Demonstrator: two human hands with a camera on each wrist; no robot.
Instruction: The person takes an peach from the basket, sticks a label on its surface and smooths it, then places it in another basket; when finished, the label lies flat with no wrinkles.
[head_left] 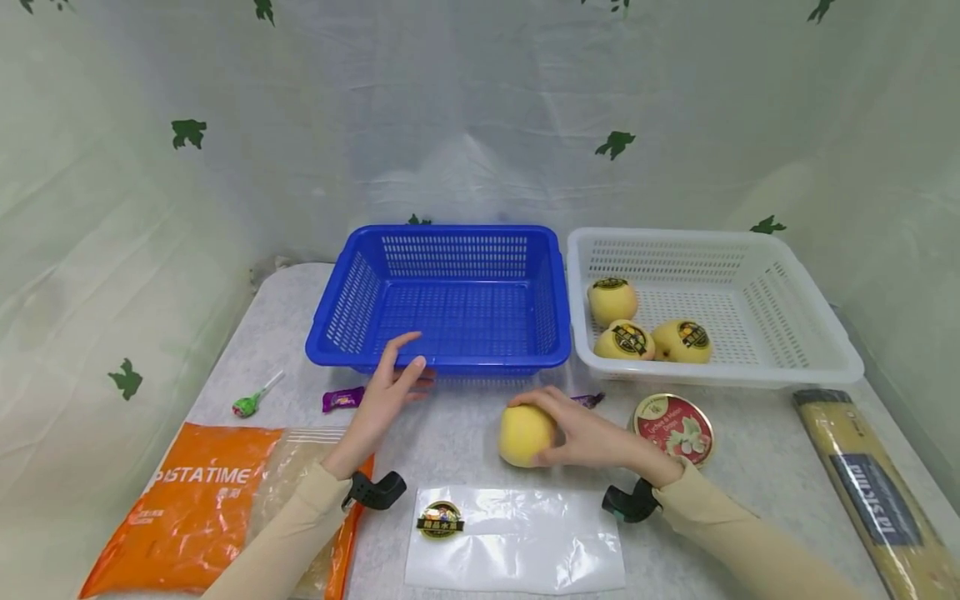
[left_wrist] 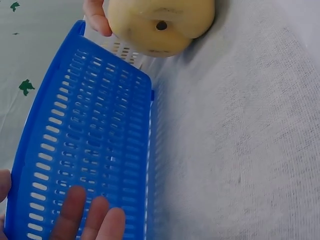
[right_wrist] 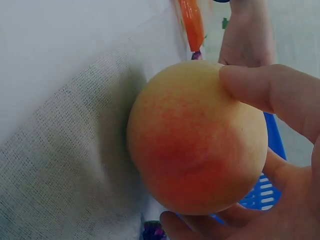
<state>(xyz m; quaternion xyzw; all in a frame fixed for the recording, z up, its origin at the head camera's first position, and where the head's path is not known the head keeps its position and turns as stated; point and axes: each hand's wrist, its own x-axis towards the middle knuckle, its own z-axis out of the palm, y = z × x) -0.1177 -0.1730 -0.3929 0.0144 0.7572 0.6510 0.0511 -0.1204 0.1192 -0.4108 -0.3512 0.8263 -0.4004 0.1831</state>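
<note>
A yellow peach (head_left: 523, 437) with a red blush is in my right hand (head_left: 576, 427), thumb and fingers curled round it, just above or on the tabletop; the contact is unclear. In the right wrist view, the peach (right_wrist: 197, 137) hides part of the fingers. My left hand (head_left: 387, 385) is held with its fingers spread at the front rim of a blue basket (head_left: 450, 364). From the left wrist view, those fingers (left_wrist: 94, 217) lie before the slotted wall; whether they touch it I cannot tell. Three stickered peaches (head_left: 628, 340) sit in a white basket (head_left: 787, 377).
Before me lies a white plastic sheet (head_left: 525, 550) bearing a round sticker (head_left: 440, 520). An orange pasta bag (head_left: 202, 492) and a green lollipop (head_left: 246, 406) are at left. Purple-wrapped candy (head_left: 342, 399), a round red tin (head_left: 673, 429) and a spaghetti pack (head_left: 873, 492) lie around.
</note>
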